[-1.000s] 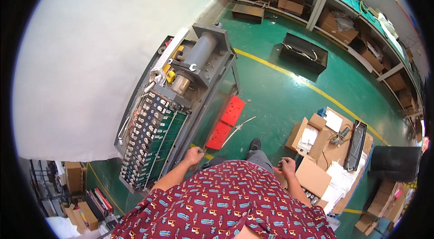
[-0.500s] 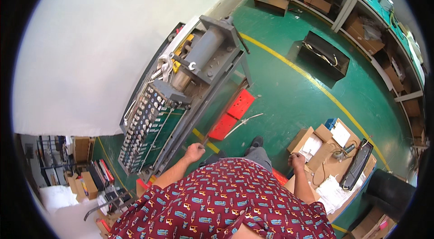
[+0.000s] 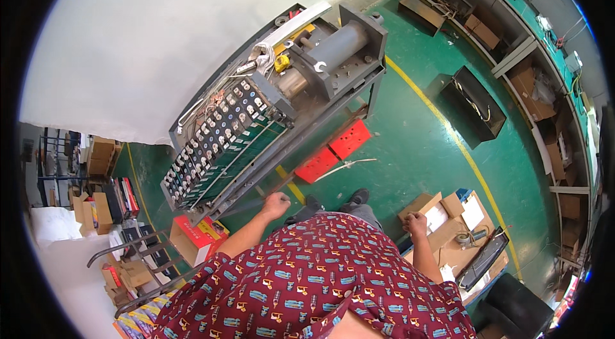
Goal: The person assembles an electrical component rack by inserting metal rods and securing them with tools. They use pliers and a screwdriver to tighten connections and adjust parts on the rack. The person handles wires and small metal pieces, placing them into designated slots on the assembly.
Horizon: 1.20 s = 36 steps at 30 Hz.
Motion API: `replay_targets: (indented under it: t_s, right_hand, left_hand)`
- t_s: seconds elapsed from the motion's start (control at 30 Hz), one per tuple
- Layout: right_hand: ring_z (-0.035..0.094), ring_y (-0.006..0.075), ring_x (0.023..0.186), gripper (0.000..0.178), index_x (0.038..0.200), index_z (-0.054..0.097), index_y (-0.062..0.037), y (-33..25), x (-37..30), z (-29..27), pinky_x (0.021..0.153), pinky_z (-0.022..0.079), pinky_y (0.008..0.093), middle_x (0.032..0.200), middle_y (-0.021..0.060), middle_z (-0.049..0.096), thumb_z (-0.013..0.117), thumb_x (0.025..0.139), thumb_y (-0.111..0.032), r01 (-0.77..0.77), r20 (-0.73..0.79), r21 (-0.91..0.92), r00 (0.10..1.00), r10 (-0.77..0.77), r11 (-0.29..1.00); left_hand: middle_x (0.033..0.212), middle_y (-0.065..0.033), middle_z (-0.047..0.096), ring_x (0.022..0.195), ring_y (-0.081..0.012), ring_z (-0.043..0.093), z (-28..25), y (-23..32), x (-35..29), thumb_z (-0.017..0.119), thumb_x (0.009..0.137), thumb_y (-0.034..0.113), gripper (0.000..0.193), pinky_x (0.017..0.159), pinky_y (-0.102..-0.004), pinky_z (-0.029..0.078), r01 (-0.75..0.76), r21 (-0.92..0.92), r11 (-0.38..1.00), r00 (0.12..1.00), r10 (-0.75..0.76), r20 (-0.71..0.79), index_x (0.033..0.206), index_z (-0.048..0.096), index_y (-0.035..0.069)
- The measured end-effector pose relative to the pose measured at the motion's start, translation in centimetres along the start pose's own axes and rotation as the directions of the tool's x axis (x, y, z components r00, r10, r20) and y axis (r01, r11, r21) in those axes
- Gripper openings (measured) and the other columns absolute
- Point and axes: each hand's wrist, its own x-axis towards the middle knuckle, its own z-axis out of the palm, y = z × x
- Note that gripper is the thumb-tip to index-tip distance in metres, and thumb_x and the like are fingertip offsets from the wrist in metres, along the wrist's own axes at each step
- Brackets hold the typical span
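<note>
L hand loosely curled nr metal desk, R hand half-closed by open cardboard box; can't tell if holding anything. Batt-cell stack at desk's near end, hydraulic cyl toward far end.

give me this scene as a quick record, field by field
left hand: loosely curled, nothing visible in it, nearest the grey bench
right hand: loosely curled, by the open carton, contact unclear
on bench: terminal-studded block, grey cylinder, open-ended wrench
floor: green, yellow lines, red blocks, dark trough
</note>
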Motion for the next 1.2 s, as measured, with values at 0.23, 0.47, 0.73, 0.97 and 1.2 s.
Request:
replay_targets:
  t_s: [0.23,0.47,0.73,0.97,1.2]
  right_hand:
    - [0.058,0.0150,0.057,0.018,0.105,0.059,0.0041,-0.5,-0.9,4.0,0.044,0.045,0.0247,0.078,0.0098,0.062,0.055,0.089,-0.003,0.117,-0.015,0.029,0.993,-0.116,0.993]
    - [0.065,0.0144,0.064,0.018,0.097,0.070,0.0025,-8.1,-4.0,17.4,0.051,0.054,0.0283,0.077,0.0084,0.068,0.065,0.087,-0.012,0.443,0.039,-0.271,0.892,-0.450,0.855]
    - [0.067,0.0259,0.072,0.022,0.099,0.070,-0.0021,-19.9,1.1,37.4,0.067,0.055,0.0388,0.083,0.0166,0.069,0.073,0.082,-0.016,0.825,0.241,-0.442,0.487,-0.840,0.352]
    - [0.062,0.0426,0.092,0.020,0.097,0.067,-0.0046,-22.9,1.8,42.5,0.081,0.051,0.0497,0.095,0.0203,0.066,0.070,0.082,-0.017,0.702,0.273,-0.685,0.497,-0.823,0.197]
    - [0.067,0.0235,0.083,0.023,0.102,0.067,0.0022,-23.0,1.5,43.1,0.068,0.057,0.0374,0.090,0.0121,0.067,0.072,0.085,-0.012,0.663,0.252,-0.238,0.748,-0.614,0.709]
  left_hand:
    - [0.096,-0.0168,0.072,0.092,-0.0286,0.070,-1.7,-7.8,-0.7,0.069,0.078,0.023,0.028,0.085,-0.0393,0.054,0.069,-0.007,0.998,0.998,-0.069,0.000,0.099,0.073,0.004]
    - [0.097,-0.0163,0.073,0.094,-0.0278,0.070,-4.2,-12.6,-1.4,0.069,0.080,0.020,0.025,0.086,-0.0386,0.054,0.122,-0.075,0.990,0.992,-0.123,-0.012,0.098,0.072,0.003]
    - [0.093,-0.0153,0.073,0.081,-0.0221,0.071,-3.8,-16.1,-6.9,0.068,0.082,0.018,0.025,0.074,-0.0348,0.056,0.208,-0.389,0.897,0.976,-0.219,0.016,0.099,0.071,-0.001]
    - [0.083,-0.0122,0.072,0.071,-0.0202,0.069,-1.5,-23.0,-13.3,0.068,0.082,0.018,0.024,0.068,-0.0342,0.056,0.223,-0.277,0.935,0.965,-0.251,-0.070,0.096,0.071,0.000]
    - [0.082,-0.0112,0.071,0.066,-0.0160,0.066,-0.9,-23.2,-11.8,0.067,0.084,0.017,0.022,0.061,-0.0314,0.054,0.145,-0.390,0.909,0.947,-0.241,-0.210,0.098,0.071,0.000]
